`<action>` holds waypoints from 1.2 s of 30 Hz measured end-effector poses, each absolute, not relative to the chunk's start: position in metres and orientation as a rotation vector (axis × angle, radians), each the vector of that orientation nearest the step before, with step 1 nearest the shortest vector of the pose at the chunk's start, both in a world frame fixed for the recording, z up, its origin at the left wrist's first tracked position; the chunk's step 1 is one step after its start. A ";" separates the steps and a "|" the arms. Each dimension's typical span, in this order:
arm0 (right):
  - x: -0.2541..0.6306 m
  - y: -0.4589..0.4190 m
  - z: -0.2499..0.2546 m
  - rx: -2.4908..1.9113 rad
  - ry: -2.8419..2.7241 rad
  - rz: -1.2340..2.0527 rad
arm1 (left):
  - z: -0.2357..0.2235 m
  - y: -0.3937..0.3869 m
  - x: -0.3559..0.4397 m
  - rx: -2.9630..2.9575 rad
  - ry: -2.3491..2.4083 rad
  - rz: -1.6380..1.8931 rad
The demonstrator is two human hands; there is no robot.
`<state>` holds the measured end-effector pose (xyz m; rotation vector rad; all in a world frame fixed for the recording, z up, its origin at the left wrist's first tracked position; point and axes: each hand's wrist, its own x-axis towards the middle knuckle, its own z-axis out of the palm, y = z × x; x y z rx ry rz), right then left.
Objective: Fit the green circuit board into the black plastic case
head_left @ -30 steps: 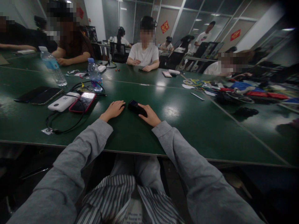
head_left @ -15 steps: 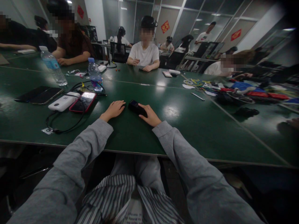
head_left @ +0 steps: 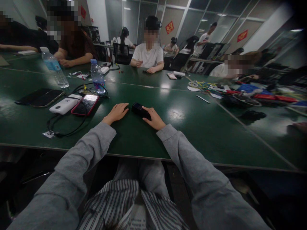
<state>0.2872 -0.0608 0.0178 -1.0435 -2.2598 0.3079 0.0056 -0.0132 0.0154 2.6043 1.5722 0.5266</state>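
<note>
A small black handheld device with a little screen (head_left: 138, 109) lies on the green table (head_left: 136, 137) in front of me. My right hand (head_left: 154, 119) grips its near right end, the thumb along the near side and the fingers over the top. To the left of the device, my left hand (head_left: 117, 112) rests palm down on the tabletop, fingers stretched out and holding nothing. A narrow gap separates its fingertips from the device. Left of that hand lies a phone with a red edge (head_left: 85, 105), its screen lit, beside a white power bank (head_left: 66, 104).
A black cable (head_left: 72, 133) loops around the power bank. Two water bottles, one taller (head_left: 55, 68) and one shorter (head_left: 97, 76), stand farther back. Dark flat devices (head_left: 46, 97) lie at left. A wrench-like tool (head_left: 203, 99) and a cable pile (head_left: 251, 92) are at right. A person (head_left: 148, 52) sits opposite.
My hands and the black device stay where they were. In the background, a standing person in white has shifted slightly to the left.
</note>
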 end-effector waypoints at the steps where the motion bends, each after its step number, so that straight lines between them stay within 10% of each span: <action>1: 0.287 -0.061 0.018 -1.049 -2.259 0.308 | 0.016 -0.014 0.006 2.607 1.575 0.533; 36: 0.286 -0.063 0.021 -1.061 -2.266 0.313 | 0.007 -0.009 0.003 2.571 1.594 0.588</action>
